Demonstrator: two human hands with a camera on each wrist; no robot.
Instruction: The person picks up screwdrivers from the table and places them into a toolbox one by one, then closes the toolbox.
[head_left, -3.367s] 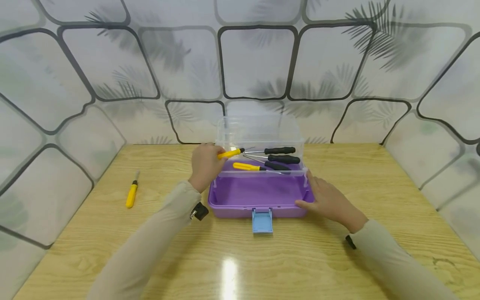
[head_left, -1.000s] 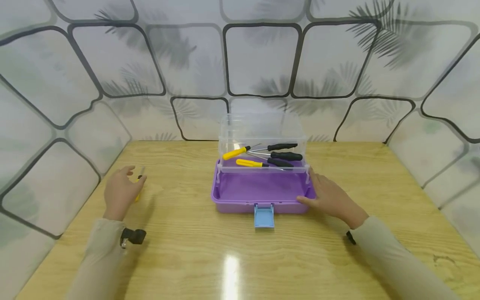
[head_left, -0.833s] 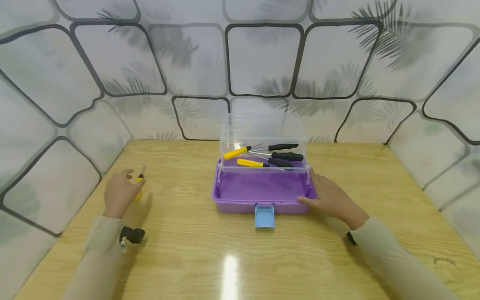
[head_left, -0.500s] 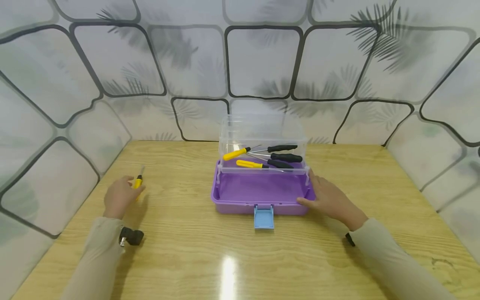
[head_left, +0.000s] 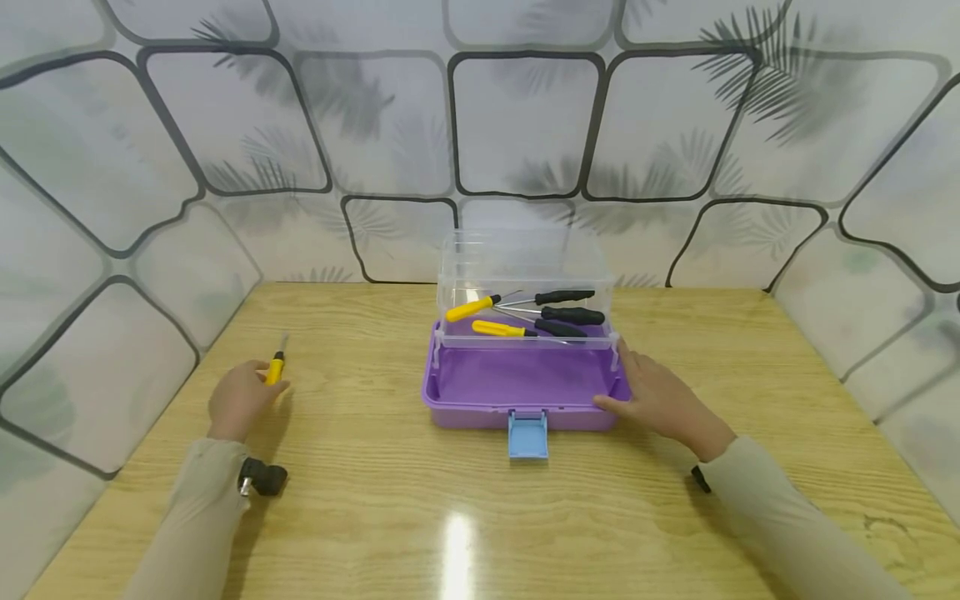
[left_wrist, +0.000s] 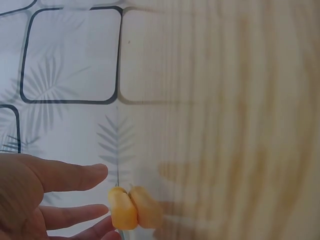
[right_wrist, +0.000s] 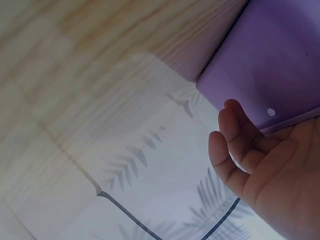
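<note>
Over the yellow-handled screwdriver at the table's left stands my left hand. In the left wrist view, the thumb is apart from the handle, while the other fingertips are close beside it; contact is unclear. The screwdriver lies on the table, its blade pointing away. My right hand holds the right end of an opened purple toolbox, thumb over the front rim and fingers along the outer side. In the right wrist view, loosely bent fingers show beside the purple wall.
The toolbox's clear raised tray carries two yellow-handled screwdrivers and three with black handles. Its clear lid stands raised behind. A blue latch hangs down in front. A patterned wall borders the table's back and sides.
My left hand left a yellow-handled screwdriver in the tray and moved left to the one on the table. Since then it has come slightly nearer the handle. The right hand stays on the toolbox.
</note>
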